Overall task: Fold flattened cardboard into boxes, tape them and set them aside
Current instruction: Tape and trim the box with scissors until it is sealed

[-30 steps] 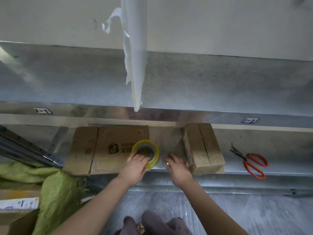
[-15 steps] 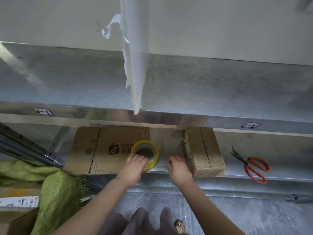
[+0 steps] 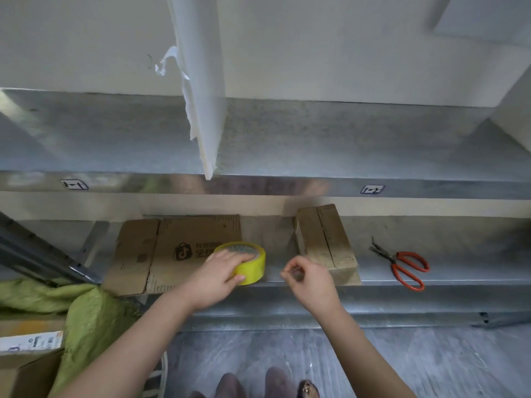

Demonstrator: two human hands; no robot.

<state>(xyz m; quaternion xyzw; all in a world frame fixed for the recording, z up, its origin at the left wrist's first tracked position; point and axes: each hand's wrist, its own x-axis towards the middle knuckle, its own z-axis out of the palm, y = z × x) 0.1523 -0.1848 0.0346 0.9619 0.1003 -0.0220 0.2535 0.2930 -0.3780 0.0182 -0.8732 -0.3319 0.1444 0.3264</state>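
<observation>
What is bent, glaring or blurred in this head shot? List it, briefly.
Head view: the wide lens stretches and slants the upper shelf and the wall at right; a pale glare streak marks that shelf at far left; soft shadow sits behind the folded box; the right hand looks slightly soft; elsewhere light is even.

The flattened cardboard [image 3: 172, 248] bears a TikTok shopping-bag logo [image 3: 183, 252] beside partly covered Chinese characters. Two shelf-edge stickers, left [image 3: 74, 184] and right [image 3: 372, 189], seem to read 1-1.
</observation>
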